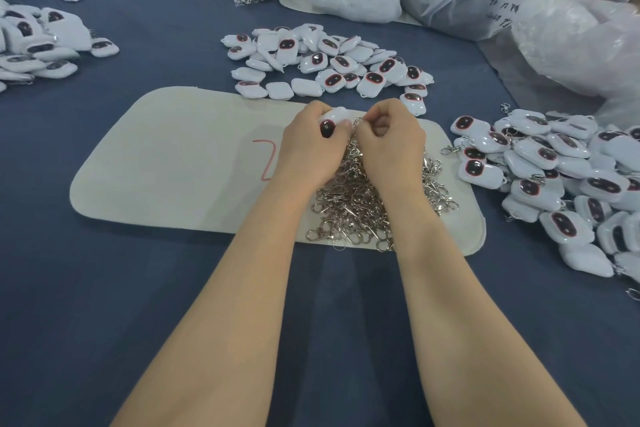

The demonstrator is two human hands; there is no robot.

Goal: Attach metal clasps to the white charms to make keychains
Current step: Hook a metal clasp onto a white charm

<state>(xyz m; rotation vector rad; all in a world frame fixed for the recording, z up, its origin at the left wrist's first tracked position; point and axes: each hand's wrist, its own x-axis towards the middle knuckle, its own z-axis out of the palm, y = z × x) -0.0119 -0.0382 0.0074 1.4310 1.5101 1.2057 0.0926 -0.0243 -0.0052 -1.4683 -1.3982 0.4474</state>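
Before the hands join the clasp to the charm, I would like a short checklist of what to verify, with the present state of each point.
1. Charm held firmly: the left hand grips one charm. Ok.
2. Clasp held: the right hand pinches a clasp at its top. Ok.
3. Clasp lined up with the charm's loop: fingers hide the joint. Cannot tell.
4. Held clasp free of the clasp pile: it hangs down into the pile. Cannot tell.
5. More charms ready: a heap of charms lies just beyond the mat. Ok.
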